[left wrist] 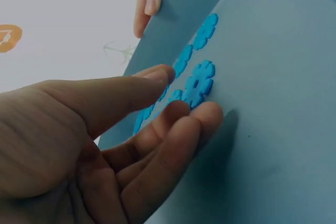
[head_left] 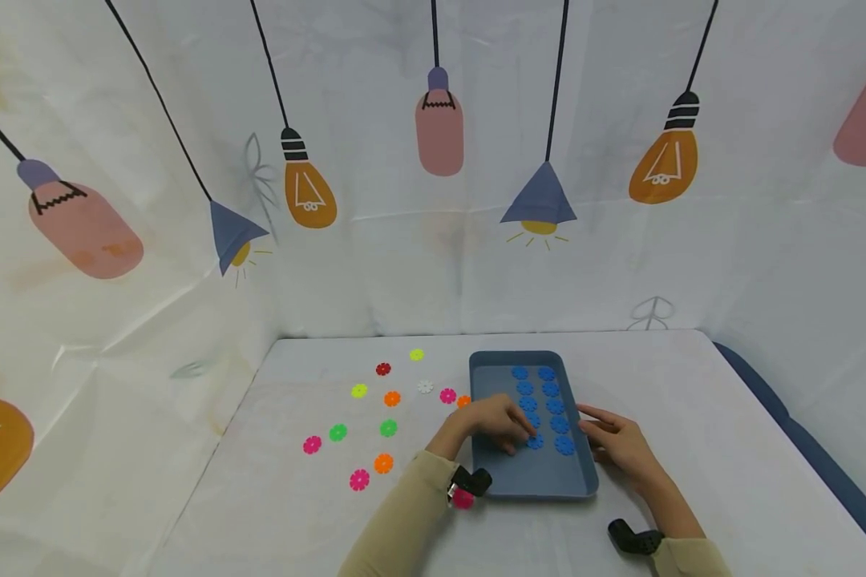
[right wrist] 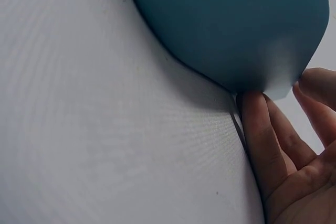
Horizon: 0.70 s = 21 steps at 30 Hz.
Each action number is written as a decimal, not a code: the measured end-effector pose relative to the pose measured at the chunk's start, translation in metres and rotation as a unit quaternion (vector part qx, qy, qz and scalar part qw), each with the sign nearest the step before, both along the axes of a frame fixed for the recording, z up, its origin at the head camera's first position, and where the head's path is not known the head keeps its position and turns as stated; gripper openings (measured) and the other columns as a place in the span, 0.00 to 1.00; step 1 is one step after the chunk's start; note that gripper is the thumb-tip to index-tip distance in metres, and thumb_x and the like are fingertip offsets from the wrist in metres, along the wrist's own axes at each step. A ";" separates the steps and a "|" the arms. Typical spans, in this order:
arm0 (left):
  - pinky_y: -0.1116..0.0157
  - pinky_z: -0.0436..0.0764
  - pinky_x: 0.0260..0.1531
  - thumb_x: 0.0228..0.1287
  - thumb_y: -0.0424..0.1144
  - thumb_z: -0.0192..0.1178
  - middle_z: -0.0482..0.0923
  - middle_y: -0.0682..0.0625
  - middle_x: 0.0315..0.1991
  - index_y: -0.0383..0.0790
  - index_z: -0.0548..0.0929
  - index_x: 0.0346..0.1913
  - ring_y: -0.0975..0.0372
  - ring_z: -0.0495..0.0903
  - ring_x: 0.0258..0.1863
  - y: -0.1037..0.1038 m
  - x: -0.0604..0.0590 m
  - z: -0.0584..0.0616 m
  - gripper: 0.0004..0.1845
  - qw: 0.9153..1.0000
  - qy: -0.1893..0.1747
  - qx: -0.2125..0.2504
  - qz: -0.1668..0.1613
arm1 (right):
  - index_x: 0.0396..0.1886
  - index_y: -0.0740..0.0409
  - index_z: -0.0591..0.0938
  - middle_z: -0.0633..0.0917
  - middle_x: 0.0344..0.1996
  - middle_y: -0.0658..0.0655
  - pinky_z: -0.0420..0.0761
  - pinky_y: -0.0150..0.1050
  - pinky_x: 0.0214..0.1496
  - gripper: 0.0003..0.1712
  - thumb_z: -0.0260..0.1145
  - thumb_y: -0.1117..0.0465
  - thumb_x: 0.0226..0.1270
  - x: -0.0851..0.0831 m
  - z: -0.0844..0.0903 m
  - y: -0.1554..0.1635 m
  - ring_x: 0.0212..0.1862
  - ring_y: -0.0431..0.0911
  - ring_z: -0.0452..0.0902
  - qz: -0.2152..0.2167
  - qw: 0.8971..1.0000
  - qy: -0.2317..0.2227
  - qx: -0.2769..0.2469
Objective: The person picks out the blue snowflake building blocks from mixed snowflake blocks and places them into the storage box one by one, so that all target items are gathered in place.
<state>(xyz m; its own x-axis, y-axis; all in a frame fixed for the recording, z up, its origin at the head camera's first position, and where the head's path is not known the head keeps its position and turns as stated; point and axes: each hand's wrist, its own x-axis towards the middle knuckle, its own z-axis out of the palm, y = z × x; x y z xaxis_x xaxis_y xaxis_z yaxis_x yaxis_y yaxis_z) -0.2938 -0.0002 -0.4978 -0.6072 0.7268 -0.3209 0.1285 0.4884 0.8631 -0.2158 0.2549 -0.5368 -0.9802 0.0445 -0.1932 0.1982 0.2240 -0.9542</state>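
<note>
A blue-grey tray (head_left: 541,473) lies on the white table. Flower-shaped blue discs (head_left: 559,424) lie in it in two columns. Over the tray is my left hand (head_left: 496,421), its fingertips close to the discs at the near end of the left column. Its thumb and loosely bent fingers (left wrist: 173,135) stand apart in the left wrist view, and no disc shows between them. My right hand (head_left: 624,449) touches the tray's right side from outside. In the right wrist view its fairly straight fingers (right wrist: 260,129) rest along the wall and rim.
Left of the tray, loose flower discs in other colours are scattered, among them a green disc (head_left: 388,428), an orange disc (head_left: 383,463) and a white disc (head_left: 425,387). A pink disc (head_left: 463,498) lies beneath my left wrist. White patterned sheeting (head_left: 375,272) stands behind the table.
</note>
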 end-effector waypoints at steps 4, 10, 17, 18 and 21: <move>0.64 0.84 0.29 0.64 0.30 0.64 0.84 0.49 0.32 0.33 0.88 0.44 0.58 0.84 0.24 -0.003 -0.001 0.000 0.08 0.999 -0.003 0.041 0.006 | 0.69 0.63 0.69 0.83 0.50 0.66 0.83 0.40 0.34 0.34 0.65 0.52 0.69 0.001 0.000 0.000 0.38 0.49 0.82 0.002 1.000 0.007 -0.005; 0.64 0.84 0.31 0.65 0.33 0.63 0.84 0.47 0.34 0.32 0.86 0.46 0.58 0.85 0.27 -0.012 -0.002 0.000 0.10 0.997 0.022 0.073 0.002 | 0.69 0.63 0.70 0.84 0.48 0.64 0.83 0.40 0.33 0.33 0.65 0.54 0.69 0.004 -0.002 -0.001 0.37 0.50 0.83 -0.004 1.000 0.001 -0.010; 0.63 0.84 0.35 0.66 0.35 0.62 0.84 0.45 0.39 0.32 0.84 0.50 0.57 0.85 0.32 -0.030 -0.003 0.014 0.13 0.994 0.040 0.092 0.029 | 0.69 0.62 0.70 0.83 0.49 0.65 0.83 0.40 0.34 0.34 0.65 0.52 0.69 0.003 -0.004 -0.002 0.38 0.49 0.82 -0.006 1.000 0.002 -0.001; 0.63 0.84 0.36 0.67 0.35 0.62 0.84 0.46 0.40 0.32 0.84 0.50 0.57 0.85 0.33 -0.033 -0.003 0.017 0.13 0.994 0.043 0.093 0.031 | 0.69 0.62 0.70 0.83 0.50 0.65 0.83 0.40 0.35 0.34 0.65 0.52 0.69 0.002 -0.003 -0.002 0.38 0.49 0.82 -0.005 1.000 0.002 0.002; 0.64 0.84 0.37 0.68 0.37 0.61 0.83 0.47 0.43 0.32 0.83 0.52 0.58 0.85 0.35 -0.044 -0.006 0.022 0.14 0.994 0.057 0.089 0.033 | 0.69 0.62 0.70 0.82 0.50 0.65 0.84 0.40 0.36 0.33 0.65 0.52 0.69 0.002 -0.001 -0.003 0.39 0.48 0.82 -0.006 1.000 0.004 0.008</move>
